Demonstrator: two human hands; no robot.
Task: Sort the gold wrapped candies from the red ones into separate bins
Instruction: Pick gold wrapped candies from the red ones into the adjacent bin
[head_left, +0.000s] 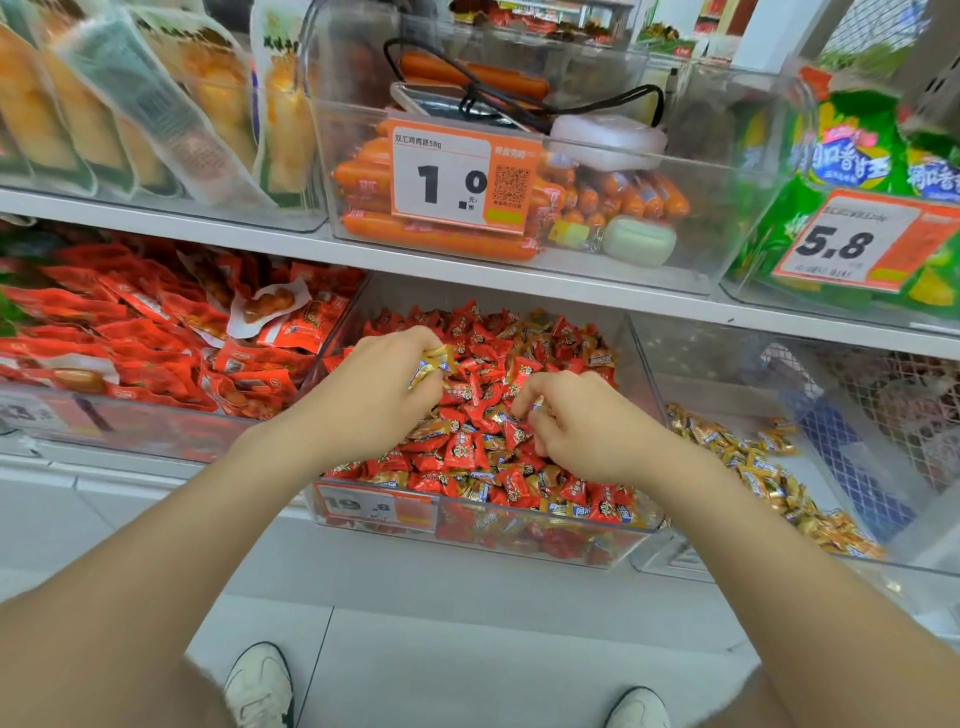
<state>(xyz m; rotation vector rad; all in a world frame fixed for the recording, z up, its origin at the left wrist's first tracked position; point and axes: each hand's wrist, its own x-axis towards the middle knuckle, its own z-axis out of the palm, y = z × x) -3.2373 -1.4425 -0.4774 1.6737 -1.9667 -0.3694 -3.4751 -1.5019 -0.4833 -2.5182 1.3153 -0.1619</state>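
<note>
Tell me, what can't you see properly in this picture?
All in the head view:
- How many gold candies the left hand grips: its fingers cover them.
- Whether the right hand pinches anything: its curled fingertips are buried in the mixed bin.
- Deeper candies in that bin: hidden under the top layer.
- The bin's price tag: blurred.
- The green packets: cut off by the right edge.

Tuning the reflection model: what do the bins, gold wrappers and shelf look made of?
Bins: clear rigid plastic, glossy; contents show through the walls and glare streaks them.
Gold wrappers: thin crinkled film with a metallic shine, probably foil or metallised plastic.
Shelf: smooth white board, perhaps painted metal; the look leaves it open.
</note>
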